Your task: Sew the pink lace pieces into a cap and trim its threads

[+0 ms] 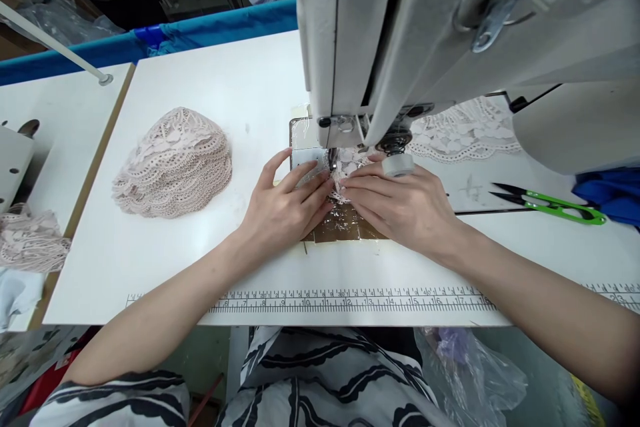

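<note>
**Both hands flatten a lace piece at the needle**

The left hand point(285, 210) and the right hand point(400, 203) lie palm-down on the bench point(240, 80), fingers stretched out and almost meeting over a small lace piece point(347, 167). Neither hand grips; each presses the lace flat with its fingertips, apparently to keep it smooth and steer it. The lace sits directly under the head of the sewing machine point(450, 27), well in from the near edge, over a brown plate set into the bench top. The right index finger wears a pale ring-like guard point(399, 165).

Toward the left edge rests a stack of lace pieces point(173, 163), within easy reach. More lace point(465, 130) lies behind the machine head. Green-handled snips point(550, 203) wait by the right edge. A printed ruler point(350, 300) runs along the near edge.
</note>
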Available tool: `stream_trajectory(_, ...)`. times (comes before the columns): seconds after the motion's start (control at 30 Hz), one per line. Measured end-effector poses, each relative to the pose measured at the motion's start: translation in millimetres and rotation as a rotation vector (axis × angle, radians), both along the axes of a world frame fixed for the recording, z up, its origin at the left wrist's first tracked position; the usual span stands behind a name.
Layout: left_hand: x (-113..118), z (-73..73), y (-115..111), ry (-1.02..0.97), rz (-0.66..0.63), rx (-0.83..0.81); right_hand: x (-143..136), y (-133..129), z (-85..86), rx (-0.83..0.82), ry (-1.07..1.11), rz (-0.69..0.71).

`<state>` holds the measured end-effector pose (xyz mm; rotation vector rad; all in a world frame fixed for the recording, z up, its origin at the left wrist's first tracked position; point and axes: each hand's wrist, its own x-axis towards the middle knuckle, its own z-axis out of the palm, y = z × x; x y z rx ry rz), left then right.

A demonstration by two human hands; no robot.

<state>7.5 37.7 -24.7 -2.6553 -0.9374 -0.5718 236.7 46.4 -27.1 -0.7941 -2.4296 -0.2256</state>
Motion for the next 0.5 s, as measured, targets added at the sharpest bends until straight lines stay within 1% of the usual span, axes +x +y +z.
stream_trajectory(0.07,0.2,-0.3,1.6,0.003,0.012,0.011,0.2,1.5,-1.8,-0.041,-0.007,0.003)
stream_trajectory(0.13,0.3,-0.2,2.5,0.006,0.021,0.029,0.0,2.3,-3.0,-0.04,-0.01,0.002)
stream_trajectory(0.3,0.0,1.5,0.0,-0.016,-0.038,0.092,-1.7,-0.4,-3.6,0.066,-0.026,-0.021)
stream_trajectory(0.4,-0.5,1.9,-2.6,-0.024,-0.046,0.07,-2.3,-3.1,-3.8,0.078,-0.037,-0.029)
stream_trajectory(0.5,-1.2,1.4,-3.2,-0.03,-0.035,0.032,-1.9,-4.1,-4.8,0.052,-0.052,-0.042)
